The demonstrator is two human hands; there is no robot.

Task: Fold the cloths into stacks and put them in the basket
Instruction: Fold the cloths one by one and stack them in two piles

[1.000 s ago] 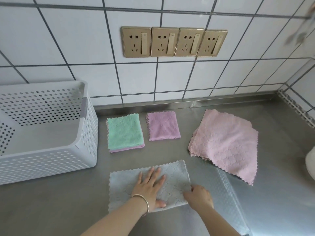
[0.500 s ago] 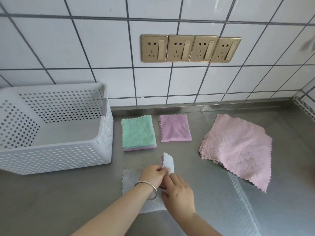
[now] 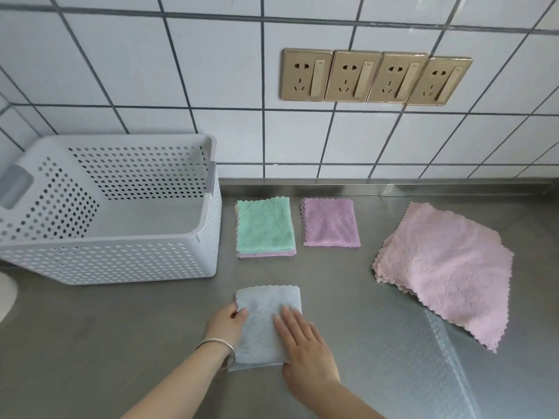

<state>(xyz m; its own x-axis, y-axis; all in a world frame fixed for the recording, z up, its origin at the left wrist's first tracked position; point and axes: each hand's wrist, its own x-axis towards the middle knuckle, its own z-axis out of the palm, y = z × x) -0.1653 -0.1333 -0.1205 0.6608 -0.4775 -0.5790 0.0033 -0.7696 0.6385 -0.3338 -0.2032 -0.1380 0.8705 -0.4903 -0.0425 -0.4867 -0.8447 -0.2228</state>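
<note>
On the steel surface [image 3: 90, 343], two hands smooth a folded pale blue cloth [image 3: 266, 325].

At far left stands the white perforated basket [image 3: 121, 258], nothing visible inside it, against the tiled wall [image 3: 151, 86]. Just right of it lies a folded green cloth [image 3: 264, 225] stacked on a folded pink one [image 3: 266, 254], then a folded purple cloth [image 3: 331, 222] beside that stack, apart from it. Nearer the person, the left hand [image 3: 225, 325], with a bracelet [image 3: 219, 347] on its wrist, pinches the blue cloth's left edge; the right hand [image 3: 305, 343] lies flat on the cloth's right side, its grip spread with fingers [image 3: 287, 317] extended. At right, well apart, a stack of unfolded pink cloths [image 3: 447, 270] lies spread out. Four gold sockets [image 3: 375, 77] sit on the wall above.
</note>
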